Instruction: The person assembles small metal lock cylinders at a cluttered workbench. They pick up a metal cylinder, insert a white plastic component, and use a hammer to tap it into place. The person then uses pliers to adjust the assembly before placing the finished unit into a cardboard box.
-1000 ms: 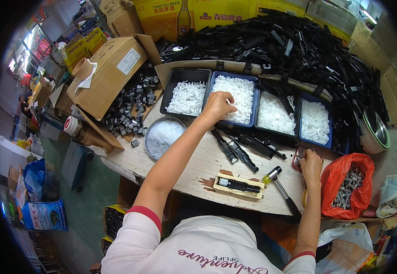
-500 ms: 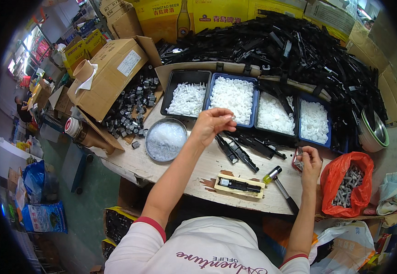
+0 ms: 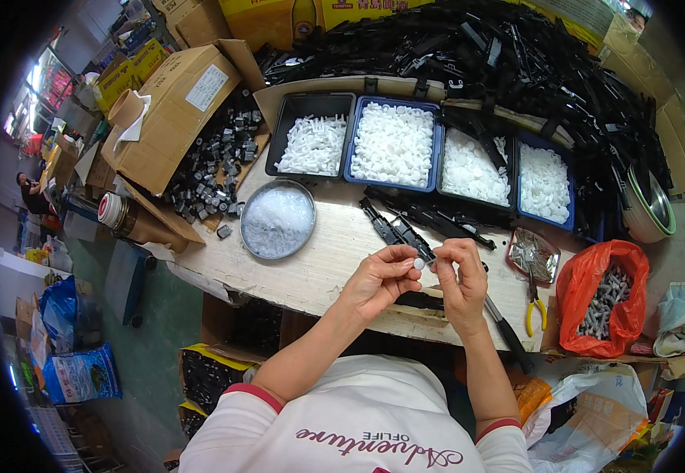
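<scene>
My left hand point(image 3: 379, 282) is closed in a pinch on a small white plastic piece point(image 3: 419, 264) with a round end. Close beside it, almost fingertip to fingertip, my right hand point(image 3: 462, 282) pinches something too small to make out. Below both hands lies a pale block point(image 3: 409, 315) at the table's near edge, with a black part in it mostly hidden by the hands. Just beyond my fingers lie several long black assemblies point(image 3: 393, 225). A hammer's black handle point(image 3: 508, 335) sticks out past my right wrist; its head is hidden.
Bins of white plastic pieces point(image 3: 393, 142) line the back, before a heap of black parts point(image 3: 500, 63). A round metal dish point(image 3: 278, 219) stands left. To the right are a tray of metal pins point(image 3: 533, 254), yellow-handled pliers point(image 3: 535, 314) and a red bag point(image 3: 602, 299) of grey pieces.
My left hand has come down from the bins toward me. My right hand has left the pin tray and moved left to meet it. The pliers now show, and the view has shifted slightly.
</scene>
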Demonstrator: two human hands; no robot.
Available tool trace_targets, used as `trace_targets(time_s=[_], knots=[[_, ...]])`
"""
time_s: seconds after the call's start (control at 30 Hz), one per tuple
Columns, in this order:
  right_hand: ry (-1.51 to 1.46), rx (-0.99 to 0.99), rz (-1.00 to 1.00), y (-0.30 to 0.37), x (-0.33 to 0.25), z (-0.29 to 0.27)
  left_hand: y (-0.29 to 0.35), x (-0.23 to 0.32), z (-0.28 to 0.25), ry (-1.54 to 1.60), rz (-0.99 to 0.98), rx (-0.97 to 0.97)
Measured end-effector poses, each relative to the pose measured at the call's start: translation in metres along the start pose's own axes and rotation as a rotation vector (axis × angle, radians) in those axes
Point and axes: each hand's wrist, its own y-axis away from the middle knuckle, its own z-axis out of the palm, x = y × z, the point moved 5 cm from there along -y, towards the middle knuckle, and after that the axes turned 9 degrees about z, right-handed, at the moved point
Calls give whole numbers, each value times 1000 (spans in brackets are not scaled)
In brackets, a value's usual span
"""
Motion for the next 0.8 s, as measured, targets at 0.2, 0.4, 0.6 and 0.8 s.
trace_targets(time_s=[0.2,0.4,0.6,0.8], knots=[[68,-1,-48,1,-9,4,3,-1,2,20,11,-26],[134,11,-135,3,-10,7,5,-1,2,30,32,-67],[246,-85,-249,6,-14,14,12,2,4,-37,82,-94],[124,-199,-27,-1,-4,17,27,11,8,-360,244,-97]])
